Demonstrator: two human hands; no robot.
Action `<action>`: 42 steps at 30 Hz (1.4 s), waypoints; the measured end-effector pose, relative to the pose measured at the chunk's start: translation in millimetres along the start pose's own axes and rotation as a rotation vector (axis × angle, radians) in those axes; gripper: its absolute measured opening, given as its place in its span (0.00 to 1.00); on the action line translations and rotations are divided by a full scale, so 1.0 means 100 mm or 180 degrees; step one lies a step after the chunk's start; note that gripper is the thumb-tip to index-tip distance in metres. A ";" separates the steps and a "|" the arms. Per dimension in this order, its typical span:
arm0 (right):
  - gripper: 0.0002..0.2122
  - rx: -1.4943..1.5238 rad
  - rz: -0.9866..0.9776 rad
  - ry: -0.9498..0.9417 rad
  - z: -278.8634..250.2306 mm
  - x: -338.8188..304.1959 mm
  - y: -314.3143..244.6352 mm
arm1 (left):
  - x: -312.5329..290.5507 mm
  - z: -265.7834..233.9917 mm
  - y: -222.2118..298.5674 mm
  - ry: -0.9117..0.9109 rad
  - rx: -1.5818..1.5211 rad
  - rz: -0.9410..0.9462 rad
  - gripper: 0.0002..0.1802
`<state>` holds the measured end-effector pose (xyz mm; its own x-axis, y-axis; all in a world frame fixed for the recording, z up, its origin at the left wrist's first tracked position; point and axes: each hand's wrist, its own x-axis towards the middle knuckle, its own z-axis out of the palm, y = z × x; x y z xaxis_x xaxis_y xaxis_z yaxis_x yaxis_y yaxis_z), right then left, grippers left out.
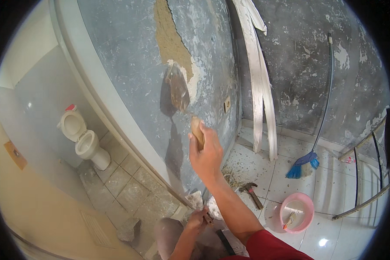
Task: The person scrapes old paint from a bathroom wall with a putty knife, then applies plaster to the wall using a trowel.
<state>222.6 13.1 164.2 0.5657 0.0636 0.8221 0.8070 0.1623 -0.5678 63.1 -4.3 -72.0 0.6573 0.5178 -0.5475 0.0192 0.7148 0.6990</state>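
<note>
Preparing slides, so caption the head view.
Right hand holds a trowel at a chipped grey wall; left hand below.

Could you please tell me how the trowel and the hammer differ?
The trowel is held up near the grey wall by the right hand, while the hammer lies on the tiled floor. The trowel has a broad, flat blade; the hammer, a claw head. Both have a handle.

The right hand partly hides the trowel handle. At the right edge of the floor, a frame is cut off. The pink basin holds something indistinct.
</note>
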 end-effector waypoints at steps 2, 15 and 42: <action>0.17 -0.0025 -0.0075 0.0082 0.09 0.10 -0.01 | 0.01 -0.06 -0.01 -0.0090 -0.0110 0.0023 0.07; 0.17 -0.0099 -0.0039 -0.0176 0.00 -0.40 0.02 | 0.10 -0.11 -0.09 0.0079 0.0285 -0.0060 0.10; 0.22 -0.0209 -0.0119 -0.0770 -0.05 0.03 -0.05 | 0.03 -0.29 0.04 -0.0288 0.0399 -0.0322 0.06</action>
<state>221.2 7.5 169.7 0.4846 0.2937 0.8240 0.8404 0.1051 -0.5317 43.6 14.0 -84.3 0.7122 0.3978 -0.5784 0.1787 0.6941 0.6974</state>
